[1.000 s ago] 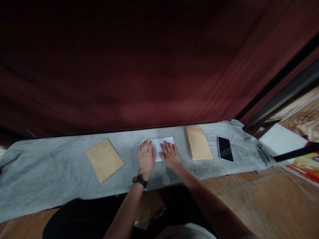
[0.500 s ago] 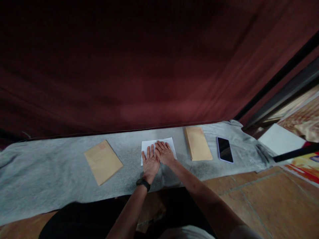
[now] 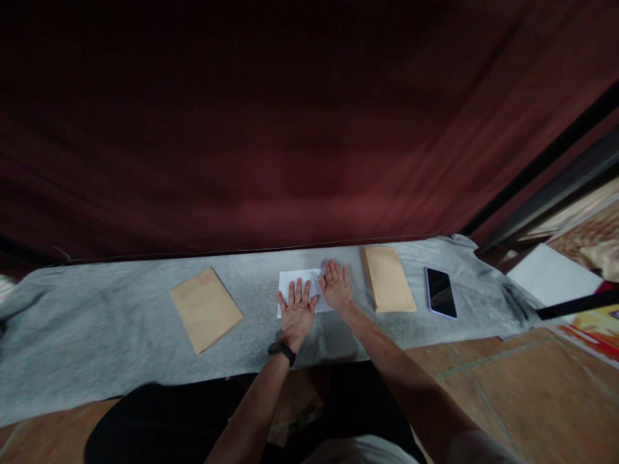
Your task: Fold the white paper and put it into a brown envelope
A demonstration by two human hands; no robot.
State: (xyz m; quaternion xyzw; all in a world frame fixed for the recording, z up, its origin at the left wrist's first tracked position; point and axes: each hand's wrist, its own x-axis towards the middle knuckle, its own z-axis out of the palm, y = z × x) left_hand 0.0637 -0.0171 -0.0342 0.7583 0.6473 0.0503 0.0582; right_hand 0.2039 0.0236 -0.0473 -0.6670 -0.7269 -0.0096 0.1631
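A sheet of white paper [image 3: 286, 278] lies on the grey cloth in front of me, partly covered by both hands. My left hand [image 3: 296, 312] rests flat on its left part, fingers spread, with a dark watch on the wrist. My right hand [image 3: 335, 287] lies over the paper's right end, fingers stretched out and holding nothing. To the right is a stack of brown envelopes [image 3: 391, 280]. Another brown envelope [image 3: 207, 310] lies at an angle on the left.
The grey cloth [image 3: 120, 316] covers a long narrow surface against a dark red curtain [image 3: 280, 161]. A phone [image 3: 441, 293] with a light purple edge lies right of the envelope stack. Farther right are a white board [image 3: 554, 274] and a dark frame; tiled floor [image 3: 532, 380] shows below.
My right hand has slid right, off my left hand, to the paper's right end. My left hand stays flat on the paper. The whole view has shifted slightly.
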